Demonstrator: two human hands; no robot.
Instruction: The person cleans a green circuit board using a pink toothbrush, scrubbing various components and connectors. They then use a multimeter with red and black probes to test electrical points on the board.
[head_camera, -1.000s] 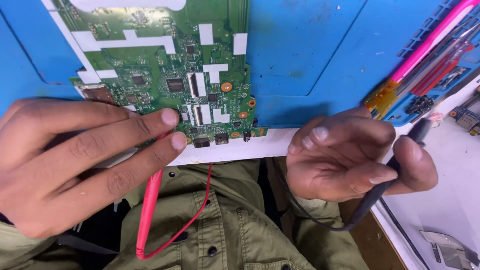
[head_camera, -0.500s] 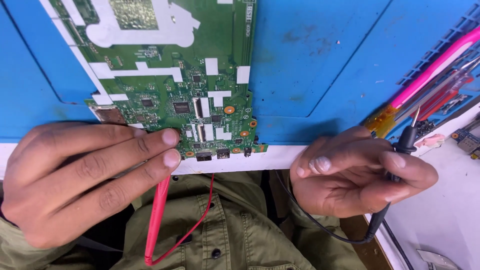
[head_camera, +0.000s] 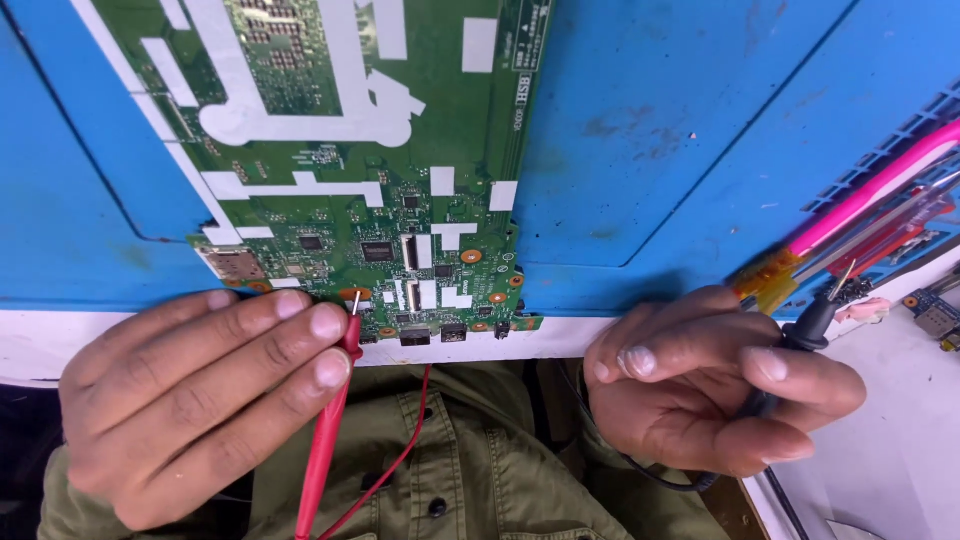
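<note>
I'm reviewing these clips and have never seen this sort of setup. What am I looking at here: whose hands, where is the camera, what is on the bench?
The one view comes from a camera on the person's head, looking down at their own bare hands. A green circuit board lies on a blue work mat. The left hand holds a red test probe, its metal tip at the board's near edge. The right hand holds a black test probe off the board. Pink and red tools lie at the right.

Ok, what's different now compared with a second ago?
The left hand has brought the red probe up, its metal tip now at the lower edge of the green circuit board. The right hand still holds the black probe off the board.
</note>
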